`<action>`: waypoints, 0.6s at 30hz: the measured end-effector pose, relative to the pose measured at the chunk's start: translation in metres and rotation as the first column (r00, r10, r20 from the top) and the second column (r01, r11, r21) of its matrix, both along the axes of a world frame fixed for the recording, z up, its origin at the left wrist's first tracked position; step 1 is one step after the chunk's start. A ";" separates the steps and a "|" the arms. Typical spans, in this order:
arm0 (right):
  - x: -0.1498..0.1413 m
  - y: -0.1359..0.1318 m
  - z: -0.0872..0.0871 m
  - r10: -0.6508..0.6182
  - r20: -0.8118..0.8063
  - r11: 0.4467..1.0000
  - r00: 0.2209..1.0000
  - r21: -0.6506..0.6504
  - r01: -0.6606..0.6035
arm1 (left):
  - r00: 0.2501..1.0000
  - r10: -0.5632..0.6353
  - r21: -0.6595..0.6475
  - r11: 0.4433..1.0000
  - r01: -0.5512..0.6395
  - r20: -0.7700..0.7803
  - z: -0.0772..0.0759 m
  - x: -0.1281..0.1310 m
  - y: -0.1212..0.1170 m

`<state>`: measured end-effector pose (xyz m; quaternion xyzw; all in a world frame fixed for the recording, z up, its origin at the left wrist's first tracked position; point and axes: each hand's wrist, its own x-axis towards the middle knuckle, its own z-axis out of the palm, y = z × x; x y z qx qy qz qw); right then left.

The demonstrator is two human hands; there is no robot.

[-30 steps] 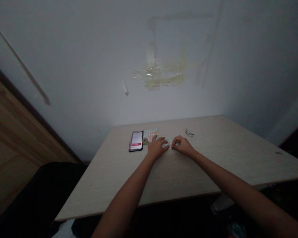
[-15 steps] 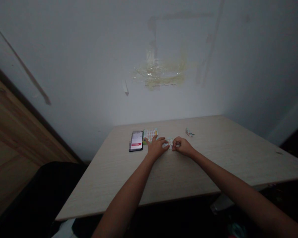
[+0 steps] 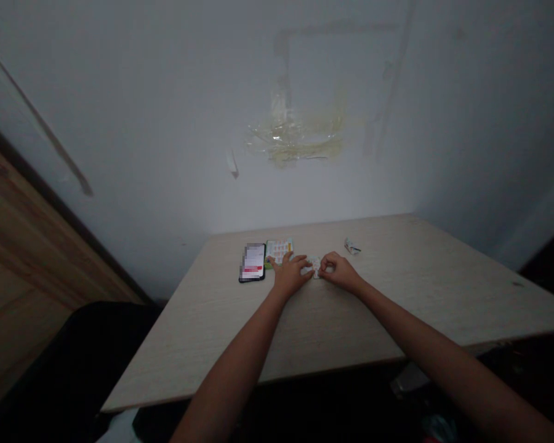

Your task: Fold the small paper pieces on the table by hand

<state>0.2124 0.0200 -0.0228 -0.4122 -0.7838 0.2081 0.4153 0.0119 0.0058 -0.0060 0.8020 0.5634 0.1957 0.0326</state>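
Observation:
A small pale sheet with a faint print (image 3: 316, 268) lies flat on the table between my hands. My left hand (image 3: 292, 274) rests on the table with its fingers spread, thumb and fingertips touching the sheet's left edge. At the right edge, my right hand (image 3: 339, 272) is closed in a pinch, thumb against forefinger. Whatever is between those fingertips is too small to make out. Just behind my left hand lies a colourful printed card (image 3: 277, 247), partly covered by its fingers.
A phone with a lit screen (image 3: 253, 263) lies left of the card. Farther back to the right is a crumpled small wrapper (image 3: 351, 247). The pale wooden table (image 3: 203, 332) meets a wall with old tape (image 3: 300, 138). A dark seat-like shape (image 3: 87, 357) stands at the left.
My right hand has shifted slightly left and its curled fingers have opened into a rounder pinch over the sheet. My left hand has hardly moved.

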 end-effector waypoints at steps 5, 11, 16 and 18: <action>-0.001 0.000 0.002 -0.036 0.064 0.997 0.997 0.072 0.031 | 1.000 -0.002 0.001 1.000 0.002 0.013 -0.001 -0.001 0.001; -0.001 0.006 0.000 -0.107 0.107 0.992 0.988 0.082 0.099 | 1.000 -0.002 -0.013 1.000 0.003 0.023 -0.001 -0.001 0.001; -0.003 0.009 0.003 -0.156 0.139 0.985 0.978 0.094 0.144 | 1.000 0.007 -0.033 0.999 -0.007 -0.001 0.000 0.000 0.001; -0.004 0.011 0.004 -0.174 0.148 0.982 0.974 0.095 0.161 | 1.000 0.009 -0.037 0.999 -0.010 -0.013 0.001 0.000 0.000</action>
